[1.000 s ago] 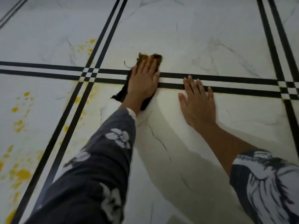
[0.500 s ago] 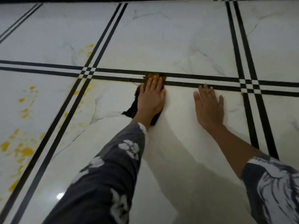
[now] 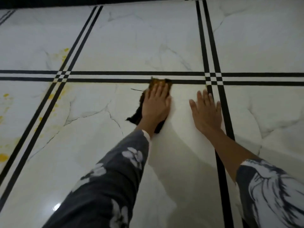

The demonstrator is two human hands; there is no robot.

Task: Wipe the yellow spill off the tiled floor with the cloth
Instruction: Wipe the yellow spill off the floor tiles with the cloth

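Splashes of yellow spill (image 3: pixel 3 156) lie well left of the dark frayed cloth (image 3: pixel 137 115), pressed under the flat-fingered left hand (image 3: pixel 156 106), the nearer one.

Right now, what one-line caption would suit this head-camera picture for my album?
Left hand presses a dark cloth on the tiled floor, right hand flat beside it; yellow spill lies far left.

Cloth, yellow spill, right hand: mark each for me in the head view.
cloth (image 3: pixel 139 111), head view, dark uncovered edge at its left.
yellow spill (image 3: pixel 3 156), head view, large blot at the frame's left edge.
right hand (image 3: pixel 207 112), head view, back of the hand.
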